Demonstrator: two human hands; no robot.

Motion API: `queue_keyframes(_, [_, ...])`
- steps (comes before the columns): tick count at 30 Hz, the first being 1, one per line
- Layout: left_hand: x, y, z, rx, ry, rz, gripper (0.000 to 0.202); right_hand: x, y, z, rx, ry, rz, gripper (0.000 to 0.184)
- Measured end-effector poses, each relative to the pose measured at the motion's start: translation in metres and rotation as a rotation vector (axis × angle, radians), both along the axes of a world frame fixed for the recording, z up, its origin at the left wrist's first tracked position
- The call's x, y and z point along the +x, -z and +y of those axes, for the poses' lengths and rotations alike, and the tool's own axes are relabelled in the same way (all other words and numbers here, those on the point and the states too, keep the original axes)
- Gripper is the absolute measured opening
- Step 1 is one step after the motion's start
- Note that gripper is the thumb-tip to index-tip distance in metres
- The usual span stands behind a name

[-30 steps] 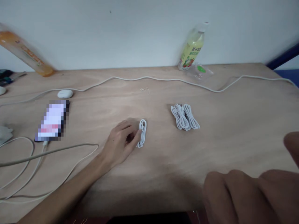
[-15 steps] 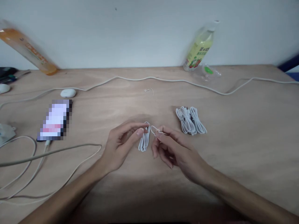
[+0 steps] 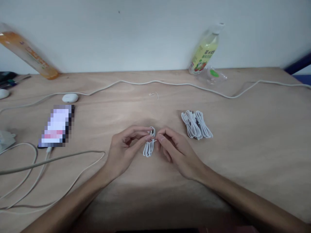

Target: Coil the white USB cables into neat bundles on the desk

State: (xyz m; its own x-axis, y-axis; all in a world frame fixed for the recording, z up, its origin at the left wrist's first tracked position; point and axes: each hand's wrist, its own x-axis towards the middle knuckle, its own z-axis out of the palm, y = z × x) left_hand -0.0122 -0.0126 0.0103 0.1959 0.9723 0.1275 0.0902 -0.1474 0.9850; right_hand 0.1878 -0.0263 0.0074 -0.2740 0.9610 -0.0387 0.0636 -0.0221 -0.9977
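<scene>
A small coiled white cable [image 3: 148, 148] lies on the wooden table [image 3: 243, 136] near its middle. My left hand [image 3: 123, 150] pinches the coil's upper part with thumb and fingers. From the other side, my right hand [image 3: 177, 150] pinches the same spot, its fingertips touching the coil's middle. A thin white tie appears to sit between the fingertips, too small to be sure. To the right, two more coiled white cables [image 3: 196, 124] lie side by side, apart from both hands.
A phone [image 3: 57, 125] lies at the left with cords [image 3: 48, 161] looping beside it, next to a white earbud case [image 3: 70, 97]. A long white cord [image 3: 170, 84] crosses the back. A yellow drink bottle [image 3: 205, 50] and an orange bottle [image 3: 26, 53] lean at the wall.
My right hand came in from the lower right to the coil, first holding a small loop beside it, and now presses against the coil opposite the left hand.
</scene>
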Motion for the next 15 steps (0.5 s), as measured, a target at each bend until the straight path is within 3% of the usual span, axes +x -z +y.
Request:
queue_keyframes(3, [-0.0021,0.0010,-0.0028,0.161,-0.017,0.133,0.012,0.0006,0.0009,0.0014,0.122,0.086,-0.072,0.022])
queue_keyframes(8, [-0.0035,-0.0007,-0.0094,0.436,0.031,0.353,0.012,0.0018,0.0023,0.0027,0.223,0.065,-0.144,0.018])
queue_keyframes(15, [-0.0043,0.0002,-0.0072,0.543,0.032,0.429,0.013,0.0034,0.0062,0.0054,0.226,0.023,-0.138,0.019])
